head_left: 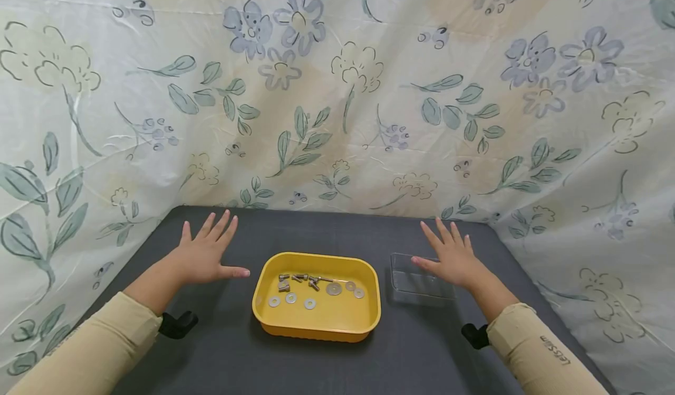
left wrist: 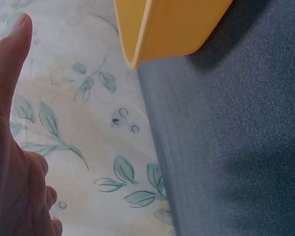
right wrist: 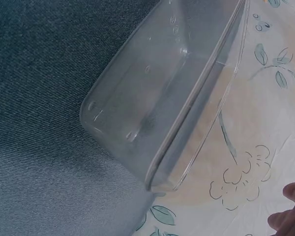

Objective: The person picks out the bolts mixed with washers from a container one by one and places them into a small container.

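Observation:
A yellow tray (head_left: 316, 323) stands on the dark table, holding several small bolts (head_left: 313, 284) and several flat washers (head_left: 310, 304). My left hand (head_left: 204, 257) is spread above the table to the tray's left, fingers straight and thumb pointing toward it. In the left wrist view, the thumb (left wrist: 10, 64) shows apart from the tray's side (left wrist: 177, 29). On the other side, my right hand (head_left: 452, 259) is spread with straight fingers, overlapping a clear plastic container (head_left: 422, 296) in the head view. Neither hand holds anything. The right wrist view shows the container's transparent wall (right wrist: 137, 98) and only a few fingertips.
A dark cloth-covered table (head_left: 327, 365) lies under the tray and container. Floral fabric (head_left: 316, 108) hangs behind the table and along both sides. Black straps (head_left: 178, 324) sit at both wrists, by the beige sleeves (head_left: 100, 339).

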{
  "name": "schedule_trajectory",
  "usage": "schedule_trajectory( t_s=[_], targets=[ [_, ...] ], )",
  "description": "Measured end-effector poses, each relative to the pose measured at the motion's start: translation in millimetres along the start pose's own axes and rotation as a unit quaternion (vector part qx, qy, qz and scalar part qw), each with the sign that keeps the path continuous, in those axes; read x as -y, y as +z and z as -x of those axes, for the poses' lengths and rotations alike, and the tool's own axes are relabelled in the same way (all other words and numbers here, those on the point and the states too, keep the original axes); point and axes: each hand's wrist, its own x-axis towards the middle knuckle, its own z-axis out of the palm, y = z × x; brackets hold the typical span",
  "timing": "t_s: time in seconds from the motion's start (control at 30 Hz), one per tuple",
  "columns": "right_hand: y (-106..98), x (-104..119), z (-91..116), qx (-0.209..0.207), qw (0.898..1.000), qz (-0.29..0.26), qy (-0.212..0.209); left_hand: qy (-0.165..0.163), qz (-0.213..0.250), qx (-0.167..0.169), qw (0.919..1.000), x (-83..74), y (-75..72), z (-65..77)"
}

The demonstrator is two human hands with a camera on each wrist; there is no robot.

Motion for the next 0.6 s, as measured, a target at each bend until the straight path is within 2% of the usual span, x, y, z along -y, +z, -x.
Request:
schedule_trajectory(
  t_s=[0.37,0.6],
  targets=[
    [-3,2,-1,0.000,1.000,-0.004,-0.005,0.003,-0.008,-0.001,1.0000,-4.8,3.9,-2.0],
    [-5,6,-1,-0.003,1.000,-0.006,-0.009,0.018,-0.004,-0.009,0.9998,-11.9,6.6,-0.9]
  ],
)
